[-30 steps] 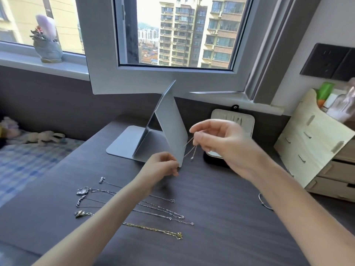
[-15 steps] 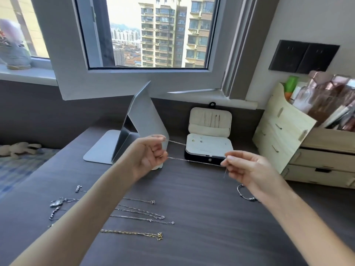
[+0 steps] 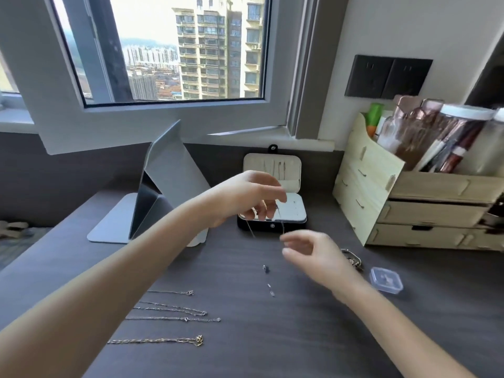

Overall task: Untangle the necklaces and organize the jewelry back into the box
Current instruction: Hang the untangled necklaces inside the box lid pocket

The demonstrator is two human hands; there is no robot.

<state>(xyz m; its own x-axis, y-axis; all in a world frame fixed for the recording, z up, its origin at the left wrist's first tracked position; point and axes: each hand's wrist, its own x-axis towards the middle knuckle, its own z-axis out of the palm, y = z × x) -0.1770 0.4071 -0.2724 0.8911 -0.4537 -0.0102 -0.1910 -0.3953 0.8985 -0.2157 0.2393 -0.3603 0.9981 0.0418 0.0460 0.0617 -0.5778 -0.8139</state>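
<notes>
My left hand is raised over the open jewelry box and pinches a thin silver necklace whose ends hang down in front of the box. Just below, my right hand hovers with its fingers slightly apart near the hanging end of the chain; whether it touches the chain is unclear. Several untangled chains lie in rows on the dark desk, the nearest a gold one. Two small loose pieces lie on the desk between my arms.
A folded grey stand sits at the left behind my left arm. A wooden drawer organizer full of cosmetics stands at the right. A bracelet and a small clear plastic case lie by my right wrist.
My left hand has moved right and up over the box with the chain. The chain, stretched level between both hands before, now hangs down. My right hand has loosened below it.
</notes>
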